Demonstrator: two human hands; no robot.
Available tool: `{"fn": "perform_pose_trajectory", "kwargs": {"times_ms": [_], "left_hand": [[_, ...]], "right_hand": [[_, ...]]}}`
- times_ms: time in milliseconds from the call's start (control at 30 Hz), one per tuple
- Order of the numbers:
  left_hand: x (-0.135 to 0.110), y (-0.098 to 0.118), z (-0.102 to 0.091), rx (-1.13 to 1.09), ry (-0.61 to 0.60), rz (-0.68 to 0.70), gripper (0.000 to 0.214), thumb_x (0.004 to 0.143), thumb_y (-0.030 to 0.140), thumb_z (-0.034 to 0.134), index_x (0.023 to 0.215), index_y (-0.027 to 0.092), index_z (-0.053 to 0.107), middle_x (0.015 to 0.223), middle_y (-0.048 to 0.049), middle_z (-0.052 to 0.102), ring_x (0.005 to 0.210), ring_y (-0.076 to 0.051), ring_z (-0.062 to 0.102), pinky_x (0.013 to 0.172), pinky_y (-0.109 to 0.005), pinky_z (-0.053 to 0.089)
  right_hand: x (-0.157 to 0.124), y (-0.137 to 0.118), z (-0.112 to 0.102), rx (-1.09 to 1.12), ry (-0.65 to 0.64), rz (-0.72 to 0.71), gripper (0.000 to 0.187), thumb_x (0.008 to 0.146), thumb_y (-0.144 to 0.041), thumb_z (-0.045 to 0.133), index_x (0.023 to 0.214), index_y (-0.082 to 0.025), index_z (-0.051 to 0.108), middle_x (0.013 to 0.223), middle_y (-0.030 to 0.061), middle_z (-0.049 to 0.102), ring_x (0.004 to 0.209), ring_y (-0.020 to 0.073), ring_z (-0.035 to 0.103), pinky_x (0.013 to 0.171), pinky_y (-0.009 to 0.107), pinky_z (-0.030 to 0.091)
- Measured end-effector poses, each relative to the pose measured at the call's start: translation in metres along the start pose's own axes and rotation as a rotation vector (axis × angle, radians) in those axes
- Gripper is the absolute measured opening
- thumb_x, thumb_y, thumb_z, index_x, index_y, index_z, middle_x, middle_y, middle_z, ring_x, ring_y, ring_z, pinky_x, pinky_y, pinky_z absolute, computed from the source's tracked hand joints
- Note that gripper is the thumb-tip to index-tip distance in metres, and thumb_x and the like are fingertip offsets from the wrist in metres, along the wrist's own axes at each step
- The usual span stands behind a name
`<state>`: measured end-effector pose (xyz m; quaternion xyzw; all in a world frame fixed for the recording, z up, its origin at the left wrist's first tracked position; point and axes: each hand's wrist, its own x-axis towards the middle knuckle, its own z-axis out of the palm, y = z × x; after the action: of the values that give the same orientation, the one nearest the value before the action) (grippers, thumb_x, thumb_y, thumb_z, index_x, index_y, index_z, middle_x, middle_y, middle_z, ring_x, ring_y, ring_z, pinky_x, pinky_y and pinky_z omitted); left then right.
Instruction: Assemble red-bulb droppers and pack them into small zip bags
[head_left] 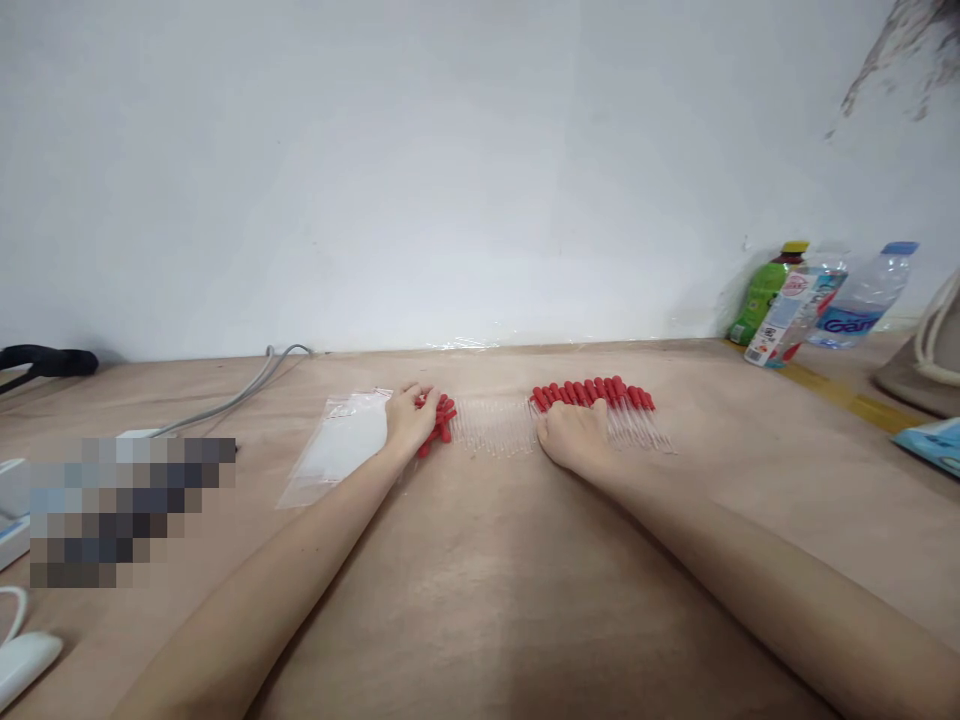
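At the left of the row, my left hand [409, 420] curls its fingers over a small heap of red rubber bulbs [445, 424]. Between my hands lies a row of thin clear dropper tubes [493, 426] with no bulbs on them. My right hand [574, 432] is closed and low over the tubes, its fingertips hidden from view. Just beyond it, a line of droppers with red bulbs [592, 391] lies side by side, clear stems pointing toward me. Clear plastic bags [349, 440] lie flat left of my left hand.
A green bottle [761, 295], a carton [791, 320] and a water bottle [862, 300] stand at the back right by the wall. A grey cable [225, 405] crosses the left side. A bag with rope [926, 350] and a blue packet [930, 442] sit at the right edge.
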<state>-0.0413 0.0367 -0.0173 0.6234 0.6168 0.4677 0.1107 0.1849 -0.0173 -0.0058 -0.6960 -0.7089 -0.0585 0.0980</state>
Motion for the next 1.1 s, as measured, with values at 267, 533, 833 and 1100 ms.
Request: {"fn": "perform_pose_trajectory", "kwargs": {"times_ms": [267,533,833,1100], "left_hand": [[0.002,0.007,-0.018,0.363,-0.302,0.267,0.026,0.061,0.044,0.064,0.081,0.026,0.068,0.106,-0.0048,0.056,0.111,-0.026,0.045,0.093,-0.038,0.035],[-0.001,0.011,-0.014,0.254,-0.197,0.295,0.015,0.07,0.033,0.058,0.073,0.02,0.065,0.1,-0.0058,0.059,0.1,-0.022,0.052,0.088,-0.034,0.039],[-0.042,0.038,-0.017,-0.06,-0.21,0.512,0.014,0.081,0.03,0.048,0.086,0.017,0.051,0.096,-0.006,0.058,0.091,-0.017,0.055,0.081,-0.03,0.043],[-0.081,0.035,-0.005,0.026,-0.434,0.561,0.016,0.084,0.032,0.045,0.092,0.02,0.053,0.086,-0.0032,0.062,0.078,-0.016,0.057,0.071,-0.029,0.045]], "right_hand": [[-0.017,0.019,0.012,0.054,0.298,-0.099,0.026,0.085,-0.025,0.03,0.078,-0.011,0.051,0.07,0.0098,0.062,0.068,0.0208,0.054,0.07,0.034,0.022],[-0.028,0.035,0.031,0.451,0.359,-0.315,0.018,0.086,-0.022,0.034,0.086,-0.016,0.051,0.083,0.0051,0.063,0.077,0.0162,0.056,0.079,0.032,0.028],[-0.031,0.033,0.025,0.54,0.441,-0.444,0.022,0.087,-0.02,0.036,0.095,-0.016,0.055,0.09,0.0063,0.062,0.083,0.0158,0.055,0.075,0.03,0.032],[-0.044,0.024,0.018,0.554,0.397,-0.536,0.018,0.085,-0.025,0.04,0.088,-0.017,0.055,0.074,0.0017,0.062,0.062,0.0114,0.052,0.075,0.031,0.028]]}}
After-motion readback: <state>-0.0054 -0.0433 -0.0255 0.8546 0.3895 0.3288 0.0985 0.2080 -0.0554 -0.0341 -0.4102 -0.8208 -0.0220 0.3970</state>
